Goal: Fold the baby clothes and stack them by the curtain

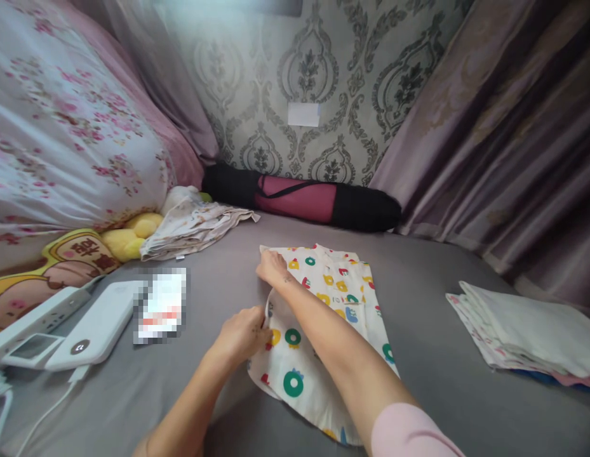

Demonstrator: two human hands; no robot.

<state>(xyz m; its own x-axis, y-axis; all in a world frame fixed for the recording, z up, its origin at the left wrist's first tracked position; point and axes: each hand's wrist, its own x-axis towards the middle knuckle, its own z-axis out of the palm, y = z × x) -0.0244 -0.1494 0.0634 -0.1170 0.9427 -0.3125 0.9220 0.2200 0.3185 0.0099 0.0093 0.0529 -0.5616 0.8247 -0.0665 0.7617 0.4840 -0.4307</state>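
Note:
A white garment (318, 355) printed with green rings and red, yellow and blue figures lies partly folded on the grey sheet in front of me. Its lower hem curves, and one layer overlaps another near the top. My left hand (244, 333) is closed on the garment's left edge, about halfway down. Farther up, my right hand (273, 266) pinches the same edge near the top left corner. The right forearm crosses over the cloth and hides part of its middle. Both sets of fingertips are partly hidden.
Folded white cloths (537, 324) are stacked at right. Crumpled cloths (194, 222) lie back left beside yellow plush toys (127, 238). A white power bank (99, 324), a power strip (37, 317) and cables stand left. A black and maroon bag (299, 198) lies along the wall.

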